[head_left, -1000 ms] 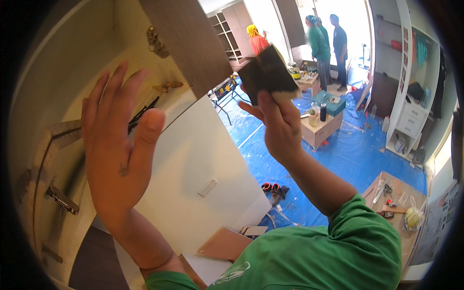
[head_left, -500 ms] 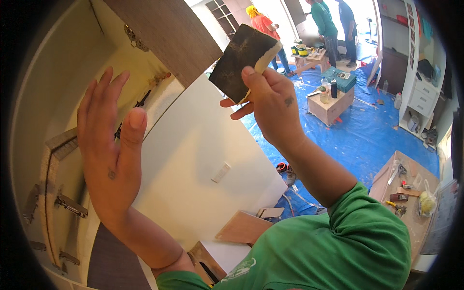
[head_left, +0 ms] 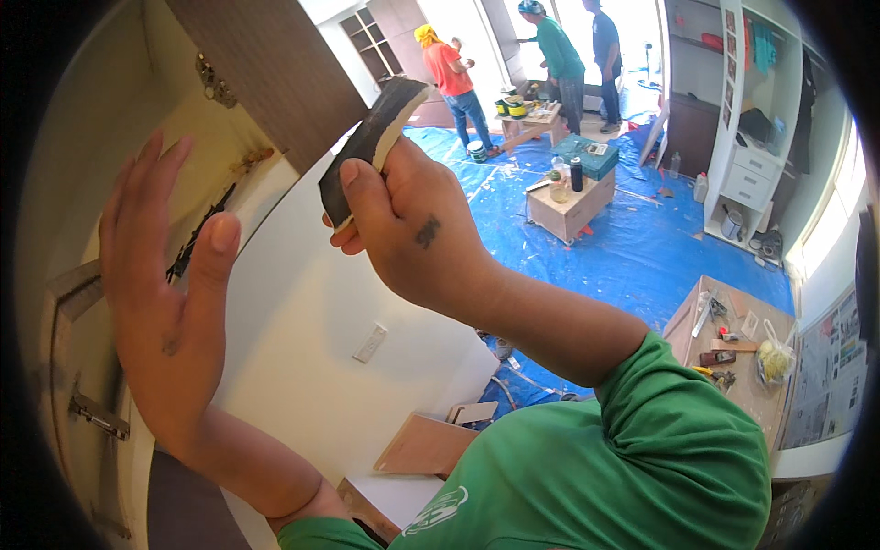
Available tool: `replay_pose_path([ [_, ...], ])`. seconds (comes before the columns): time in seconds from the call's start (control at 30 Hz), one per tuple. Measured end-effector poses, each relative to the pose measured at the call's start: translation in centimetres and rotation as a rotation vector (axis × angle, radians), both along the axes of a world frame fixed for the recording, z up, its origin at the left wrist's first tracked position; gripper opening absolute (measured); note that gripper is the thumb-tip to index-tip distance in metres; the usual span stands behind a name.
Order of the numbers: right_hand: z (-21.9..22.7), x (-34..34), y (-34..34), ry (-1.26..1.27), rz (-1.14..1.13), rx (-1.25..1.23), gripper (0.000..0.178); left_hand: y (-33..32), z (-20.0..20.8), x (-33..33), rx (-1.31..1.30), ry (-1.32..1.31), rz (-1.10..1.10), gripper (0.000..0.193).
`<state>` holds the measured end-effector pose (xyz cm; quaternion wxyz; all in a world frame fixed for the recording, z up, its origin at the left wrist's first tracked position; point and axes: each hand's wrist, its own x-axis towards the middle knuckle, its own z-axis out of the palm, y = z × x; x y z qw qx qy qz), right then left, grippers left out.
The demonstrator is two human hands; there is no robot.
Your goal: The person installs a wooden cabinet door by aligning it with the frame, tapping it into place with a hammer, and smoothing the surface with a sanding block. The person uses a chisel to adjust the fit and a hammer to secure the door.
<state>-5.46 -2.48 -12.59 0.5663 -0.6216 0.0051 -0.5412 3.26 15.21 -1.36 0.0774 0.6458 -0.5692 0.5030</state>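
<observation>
In my right hand (head_left: 422,220) is a bent piece of black sandpaper (head_left: 374,124) with a pale, ragged edge. My thumb presses on its dark face, and the other fingers are mostly hidden behind it. My left hand (head_left: 170,284) is raised with its fingers stretched upward and the thumb apart, holding nothing. It is in front of the open cream cabinet interior (head_left: 82,165); whether it touches anything there cannot be made out. Between my arms stands a white panel (head_left: 302,293) with a small switch plate (head_left: 370,343).
A brown wood-grain door (head_left: 275,73) hangs above. Metal hinges (head_left: 99,417) line the cabinet at left. Blue sheeting (head_left: 513,266) covers the floor, with a wooden box (head_left: 573,206) bearing a teal case. Tools lie on a bench (head_left: 683,335) at right. Several people work at the back.
My right hand has come left and slightly lower, and the sandpaper has turned and curved so its face shows narrower. The whole view has shifted; my left hand stays raised and open.
</observation>
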Motion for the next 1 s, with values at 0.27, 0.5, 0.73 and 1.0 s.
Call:
replay_pose_path([
  [0.27, -0.6, -1.5, 0.5, 0.123, 0.006, -0.055, 0.02, 0.0, 0.0, -0.1, -0.003, 0.001, 0.01, 0.052],
  [0.5, -9.8, -5.2, -5.1, 0.187, 0.342, 0.535, 0.036, -0.3, 0.0, -0.5, 0.014, 0.009, 0.055, 0.058],
  [0.73, -13.3, -6.6, -9.2, -0.148, 0.511, 0.73, 0.039, -2.9, 0.0, -2.0, -0.017, -0.258, 0.004, 0.057],
  [1.0, -11.5, -3.2, -10.4, -0.286, 0.883, 0.772, 0.055, -12.4, -0.3, -4.2, 0.141, -0.397, 0.13, 0.049],
])
